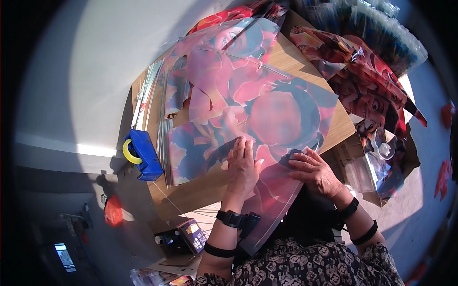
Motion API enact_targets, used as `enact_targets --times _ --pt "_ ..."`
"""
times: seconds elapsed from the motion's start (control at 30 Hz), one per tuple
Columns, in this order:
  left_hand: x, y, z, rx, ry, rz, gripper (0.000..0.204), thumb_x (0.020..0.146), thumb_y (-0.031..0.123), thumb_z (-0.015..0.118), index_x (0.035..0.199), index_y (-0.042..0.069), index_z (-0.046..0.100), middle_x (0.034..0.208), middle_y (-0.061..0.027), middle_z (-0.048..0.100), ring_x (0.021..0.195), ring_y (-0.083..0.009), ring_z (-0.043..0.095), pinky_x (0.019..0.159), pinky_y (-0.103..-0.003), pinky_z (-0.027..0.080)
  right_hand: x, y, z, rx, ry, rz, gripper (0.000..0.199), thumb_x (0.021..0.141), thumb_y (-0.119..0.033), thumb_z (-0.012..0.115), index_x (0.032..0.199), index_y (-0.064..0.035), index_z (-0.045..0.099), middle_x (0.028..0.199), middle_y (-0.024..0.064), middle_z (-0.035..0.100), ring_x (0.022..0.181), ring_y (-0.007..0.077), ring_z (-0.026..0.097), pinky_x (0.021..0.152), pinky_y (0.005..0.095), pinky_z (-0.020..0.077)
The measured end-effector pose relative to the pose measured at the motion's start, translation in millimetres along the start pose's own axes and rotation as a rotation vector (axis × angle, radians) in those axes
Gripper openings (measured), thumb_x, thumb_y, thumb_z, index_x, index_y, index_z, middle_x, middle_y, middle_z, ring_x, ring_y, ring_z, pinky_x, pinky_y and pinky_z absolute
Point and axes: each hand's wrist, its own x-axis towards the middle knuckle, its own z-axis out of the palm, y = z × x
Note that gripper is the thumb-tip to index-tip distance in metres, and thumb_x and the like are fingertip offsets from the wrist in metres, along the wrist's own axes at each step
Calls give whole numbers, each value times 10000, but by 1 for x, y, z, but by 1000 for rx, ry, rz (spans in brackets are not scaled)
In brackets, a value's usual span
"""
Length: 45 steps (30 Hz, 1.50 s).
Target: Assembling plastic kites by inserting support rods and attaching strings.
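Note:
A large, thin printed sheet [224, 86] with a pink and dark cartoon figure lies over the table, glossy and see-through in places. Its lower part hangs past the table's near edge toward my lap. My left hand [243, 167] rests palm down on it, fingers stretched out and close together. To the right, my right hand [315, 174] lies on the sheet near its right edge, fingers slightly spread. Neither hand shows anything held. A thin rod seems to run along the sheet's far part.
At the table's left edge stands a blue tape dispenser [145, 155] with a yellow roll. Thin white rods [149, 90] lie beyond it. Red printed sheets [367, 86] pile up at right, above an open cardboard box [405, 152]. A purple box [193, 236] sits below the table's near edge.

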Motion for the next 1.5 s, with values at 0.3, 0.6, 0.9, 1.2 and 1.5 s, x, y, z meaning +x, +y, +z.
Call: enact_targets --times 0.3,0.6,0.9,1.2,1.5 --pt "15 -33 21 245 54 -142 677 853 334 649 1373 12 360 1432 -229 337 1342 -387 320 1006 -615 314 -8 1 3 8 -9 31 241 797 -139 568 992 -137 710 1265 82 589 1261 283 485 1121 513 271" --pt "29 -63 4 281 66 -202 701 889 355 598 1417 -5 311 1508 -205 258 1389 -330 289 1069 -577 271 2 -13 -16 85 -156 27 385 734 -291 717 1081 -133 667 1375 117 483 1326 310 396 1136 532 213" --pt "14 -35 22 228 18 -60 707 888 335 590 1468 95 266 1523 -170 231 1421 -341 209 1080 -638 179 49 31 -10 -198 131 303 594 833 -424 644 1340 -154 493 1459 188 339 1392 348 264 1141 520 177" --pt "15 -54 9 185 75 -156 803 841 449 625 1464 89 270 1518 -217 219 1418 -360 191 1087 -624 157 53 90 -9 -509 223 609 671 887 -516 531 1452 -209 339 1503 251 219 1410 397 181 1158 479 107" --pt "-1 -85 22 237 257 -327 714 857 349 619 1413 14 322 1502 -177 271 1398 -337 251 1097 -540 241 43 104 -2 -667 211 589 654 898 -446 540 1460 -187 330 1505 227 233 1396 401 203 1153 478 140"
